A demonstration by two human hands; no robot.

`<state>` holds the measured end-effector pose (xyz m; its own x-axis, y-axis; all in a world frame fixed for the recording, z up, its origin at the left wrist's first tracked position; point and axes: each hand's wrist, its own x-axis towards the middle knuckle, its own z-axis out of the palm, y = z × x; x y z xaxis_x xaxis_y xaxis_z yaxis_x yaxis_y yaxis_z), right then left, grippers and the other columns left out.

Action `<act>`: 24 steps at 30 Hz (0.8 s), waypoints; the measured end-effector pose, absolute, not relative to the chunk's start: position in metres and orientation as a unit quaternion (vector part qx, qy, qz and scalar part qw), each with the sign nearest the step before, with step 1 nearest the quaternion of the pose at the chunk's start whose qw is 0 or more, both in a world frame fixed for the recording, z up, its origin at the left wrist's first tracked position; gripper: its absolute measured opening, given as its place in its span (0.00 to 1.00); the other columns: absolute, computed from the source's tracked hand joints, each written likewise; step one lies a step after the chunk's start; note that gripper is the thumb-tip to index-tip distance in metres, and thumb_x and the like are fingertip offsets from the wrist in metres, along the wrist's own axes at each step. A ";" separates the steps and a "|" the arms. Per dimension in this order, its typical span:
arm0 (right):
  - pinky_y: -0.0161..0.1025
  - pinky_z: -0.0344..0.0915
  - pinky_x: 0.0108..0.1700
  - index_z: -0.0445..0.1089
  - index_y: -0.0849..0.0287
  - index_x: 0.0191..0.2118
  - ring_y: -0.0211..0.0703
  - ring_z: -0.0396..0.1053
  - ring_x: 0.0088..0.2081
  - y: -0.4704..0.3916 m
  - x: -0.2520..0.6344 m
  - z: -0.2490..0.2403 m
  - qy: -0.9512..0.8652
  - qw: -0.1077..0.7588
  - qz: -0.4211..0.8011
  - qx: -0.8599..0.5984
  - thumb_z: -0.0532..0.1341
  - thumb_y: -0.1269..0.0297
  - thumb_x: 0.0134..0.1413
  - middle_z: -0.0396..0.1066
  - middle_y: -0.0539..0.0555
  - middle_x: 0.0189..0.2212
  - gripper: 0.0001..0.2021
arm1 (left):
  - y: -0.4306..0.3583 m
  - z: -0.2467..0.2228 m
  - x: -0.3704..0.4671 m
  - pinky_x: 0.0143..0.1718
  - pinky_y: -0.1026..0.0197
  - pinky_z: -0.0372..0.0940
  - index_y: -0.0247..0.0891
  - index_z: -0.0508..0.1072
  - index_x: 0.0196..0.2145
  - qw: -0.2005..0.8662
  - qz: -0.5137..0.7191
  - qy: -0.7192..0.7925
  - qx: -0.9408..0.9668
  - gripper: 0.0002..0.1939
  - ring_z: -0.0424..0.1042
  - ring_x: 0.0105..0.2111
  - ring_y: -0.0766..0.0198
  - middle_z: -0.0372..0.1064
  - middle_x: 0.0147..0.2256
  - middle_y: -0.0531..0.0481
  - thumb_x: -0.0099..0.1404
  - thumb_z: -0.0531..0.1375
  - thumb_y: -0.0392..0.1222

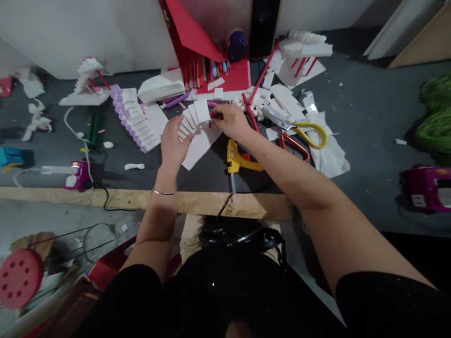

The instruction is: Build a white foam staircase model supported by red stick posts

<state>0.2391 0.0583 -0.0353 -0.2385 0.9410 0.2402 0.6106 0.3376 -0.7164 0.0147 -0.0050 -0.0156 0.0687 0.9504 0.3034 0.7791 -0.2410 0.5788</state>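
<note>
A small white stepped piece, fanned like a curved staircase, is gripped at its left side by my left hand, fingers behind and thumb in front. My right hand pinches a small red piece at the right end of the steps. A white sheet lies under the stepped piece. Just below my right hand rests a yellow glue gun, its nozzle side toward the left. Scissors with yellow handles lie to the right, beside a red-handled tool.
Finished-looking white stair models stand at the back right and left; a purple-edged one lies left of my hands. Markers, white scraps and a blue jar are behind. Purple power strips sit at both sides.
</note>
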 end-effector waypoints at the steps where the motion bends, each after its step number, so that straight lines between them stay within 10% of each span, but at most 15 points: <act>1: 0.46 0.70 0.49 0.80 0.58 0.41 0.48 0.75 0.42 0.059 0.240 -0.037 -0.749 0.331 0.248 -0.518 0.64 0.71 0.61 0.80 0.54 0.39 0.07 | -0.005 -0.016 0.014 0.72 0.43 0.64 0.44 0.72 0.63 0.131 0.323 0.600 0.720 0.32 0.69 0.68 0.44 0.72 0.65 0.39 0.65 0.72 0.53; 24: 0.47 0.71 0.47 0.80 0.58 0.32 0.50 0.76 0.39 0.054 0.249 -0.010 -0.768 0.290 0.249 -0.514 0.66 0.74 0.55 0.81 0.54 0.34 0.06 | -0.030 -0.008 0.018 0.68 0.40 0.66 0.40 0.73 0.58 0.013 0.408 0.566 0.716 0.27 0.73 0.62 0.45 0.75 0.59 0.35 0.77 0.55 0.64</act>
